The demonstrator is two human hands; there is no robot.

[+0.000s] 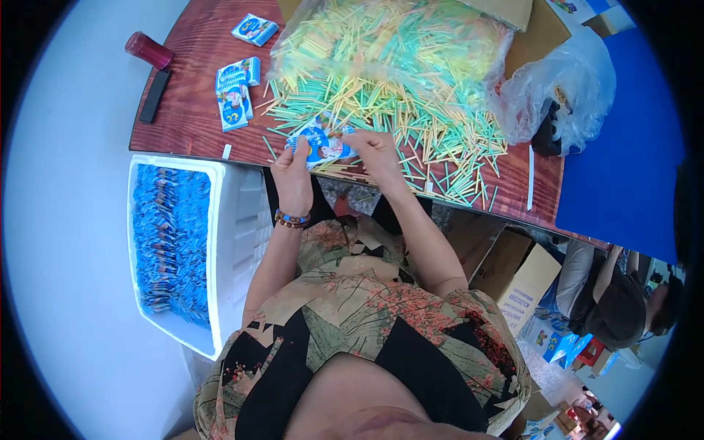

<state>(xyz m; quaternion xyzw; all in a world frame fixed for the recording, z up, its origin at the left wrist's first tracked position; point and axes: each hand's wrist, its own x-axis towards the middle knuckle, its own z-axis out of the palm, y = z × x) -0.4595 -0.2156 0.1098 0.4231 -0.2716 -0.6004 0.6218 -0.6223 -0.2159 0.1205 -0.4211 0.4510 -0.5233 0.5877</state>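
Note:
A small blue-and-white printed packet (pixel 323 144) is held between my two hands just over the table's near edge. My left hand (pixel 293 182), with beaded bracelets at the wrist, pinches the packet's left end. The fingers of my right hand (pixel 375 155) are closed at its right end; whether they also hold a stick is too small to tell. Beyond the packet spreads a heap of thin sticks (pixel 447 147) in pale yellow, green and orange. More of them fill a large clear plastic bag (pixel 396 37) behind.
Further packets (pixel 235 95) lie at the left of the dark red wooden table (pixel 192 95), near a red cup (pixel 149 51) and a black bar (pixel 155 96). Below left stands a white foam box (pixel 218 249) full of blue packets. Another person (pixel 616 308) sits at the right.

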